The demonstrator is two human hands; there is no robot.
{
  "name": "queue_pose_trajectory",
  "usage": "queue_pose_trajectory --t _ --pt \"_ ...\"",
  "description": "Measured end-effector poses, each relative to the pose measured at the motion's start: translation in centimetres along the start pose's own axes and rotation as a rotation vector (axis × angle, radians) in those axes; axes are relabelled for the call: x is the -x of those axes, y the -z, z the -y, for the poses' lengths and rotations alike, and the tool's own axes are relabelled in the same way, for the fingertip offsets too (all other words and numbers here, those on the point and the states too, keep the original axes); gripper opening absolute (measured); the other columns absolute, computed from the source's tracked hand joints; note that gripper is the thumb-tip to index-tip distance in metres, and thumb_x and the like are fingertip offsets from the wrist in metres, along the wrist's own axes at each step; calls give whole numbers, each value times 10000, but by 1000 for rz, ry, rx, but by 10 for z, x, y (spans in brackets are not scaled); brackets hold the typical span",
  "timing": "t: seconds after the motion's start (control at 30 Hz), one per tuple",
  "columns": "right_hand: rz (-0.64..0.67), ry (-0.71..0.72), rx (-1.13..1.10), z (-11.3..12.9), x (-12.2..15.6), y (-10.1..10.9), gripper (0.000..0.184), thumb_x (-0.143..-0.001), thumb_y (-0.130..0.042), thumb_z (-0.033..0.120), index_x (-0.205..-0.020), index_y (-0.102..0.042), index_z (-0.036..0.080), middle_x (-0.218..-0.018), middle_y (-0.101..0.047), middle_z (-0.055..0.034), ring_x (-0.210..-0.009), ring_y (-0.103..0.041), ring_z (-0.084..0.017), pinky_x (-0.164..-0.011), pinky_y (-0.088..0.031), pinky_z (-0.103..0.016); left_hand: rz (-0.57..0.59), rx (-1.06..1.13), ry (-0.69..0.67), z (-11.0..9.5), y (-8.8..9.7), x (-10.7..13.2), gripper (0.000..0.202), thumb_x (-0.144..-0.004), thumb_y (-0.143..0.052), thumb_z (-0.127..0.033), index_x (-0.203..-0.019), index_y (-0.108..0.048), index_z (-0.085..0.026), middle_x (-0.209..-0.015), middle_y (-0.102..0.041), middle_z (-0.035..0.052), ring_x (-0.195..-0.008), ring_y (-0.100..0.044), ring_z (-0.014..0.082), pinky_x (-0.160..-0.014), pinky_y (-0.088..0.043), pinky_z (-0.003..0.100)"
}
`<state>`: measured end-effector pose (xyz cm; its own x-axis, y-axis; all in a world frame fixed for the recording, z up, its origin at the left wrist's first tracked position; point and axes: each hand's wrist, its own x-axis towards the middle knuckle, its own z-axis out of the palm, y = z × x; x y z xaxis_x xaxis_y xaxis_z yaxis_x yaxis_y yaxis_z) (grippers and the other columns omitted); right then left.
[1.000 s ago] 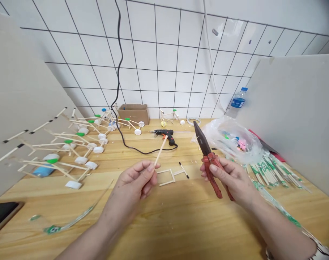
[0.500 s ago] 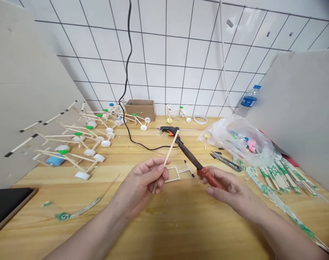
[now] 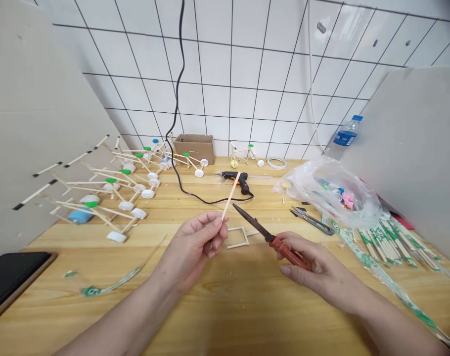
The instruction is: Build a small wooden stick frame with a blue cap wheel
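Observation:
My left hand (image 3: 201, 237) pinches a thin, pale wooden stick (image 3: 231, 195) between thumb and fingers, its free end slanting up and away. In my right hand (image 3: 308, 259) are dark-bladed scissors with red handles (image 3: 264, 231), seen nearly edge-on. Their blade tip points toward the stick and looks close to it but apart. On the table just beyond my hands lies a small frame of glued sticks (image 3: 238, 244), partly hidden behind the scissors. A black glue gun (image 3: 236, 177) rests farther back, its cord running left.
Several stick models with white wheels (image 3: 117, 207) stand at left, near a phone (image 3: 17, 277). Behind are a cardboard box (image 3: 195, 148) and tape ring (image 3: 277, 163). At right lie thread snips (image 3: 314, 221), a plastic bag (image 3: 321, 183), wrapped chopsticks (image 3: 391, 242) and a bottle (image 3: 345, 137).
The scissors have swung lower and leftward, their tip dropping from over the glue gun to beside the stick. My left hand still holds the stick, which has tilted slightly more upright.

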<state>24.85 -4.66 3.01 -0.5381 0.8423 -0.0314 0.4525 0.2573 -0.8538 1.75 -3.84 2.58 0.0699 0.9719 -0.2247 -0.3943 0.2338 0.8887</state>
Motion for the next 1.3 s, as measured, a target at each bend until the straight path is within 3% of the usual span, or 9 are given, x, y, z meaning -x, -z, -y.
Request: queue_pose_trajectory --t 0.37,0.63,0.97,1.13,1.3 --pt "58 37 13 2 -1 -5 51 -811 -527 198 -860 -533 209 -931 -533 -26 -859 -510 -159 -775 -418 -259 156 -126 123 15 -2 0 207 -697 -666 -318 -694 -557 -142 -552 -586 -23 -397 -437 44 -362 -329 153" --pt "52 25 54 0 -1 -9 70 -786 -530 137 -798 -503 201 -846 -499 -2 -763 -472 -130 -708 -396 -235 176 -117 149 18 -2 0 162 -712 -654 -271 -689 -556 -145 -539 -585 -24 -393 -446 49 -366 -336 150" --pt "3 18 108 -3 1 -9 97 -786 -509 109 -743 -477 190 -767 -465 12 -689 -429 -118 -647 -373 -234 194 -86 118 14 2 -2 206 -784 -563 -314 -768 -616 -115 -758 -674 87 -636 -601 143 -584 -471 242" --pt "4 56 128 -4 -2 -12 96 -795 -500 111 -745 -475 189 -792 -490 3 -723 -457 -125 -678 -386 -242 205 -156 112 17 1 -1 217 -743 -624 -355 -741 -589 -141 -691 -643 40 -545 -536 105 -493 -431 214" --pt "10 52 115 -7 -3 -13 79 -788 -517 132 -750 -481 191 -833 -511 -7 -753 -478 -134 -699 -393 -252 177 -215 125 20 0 -3 210 -731 -635 -345 -725 -566 -146 -581 -598 -7 -404 -390 33 -374 -239 146"
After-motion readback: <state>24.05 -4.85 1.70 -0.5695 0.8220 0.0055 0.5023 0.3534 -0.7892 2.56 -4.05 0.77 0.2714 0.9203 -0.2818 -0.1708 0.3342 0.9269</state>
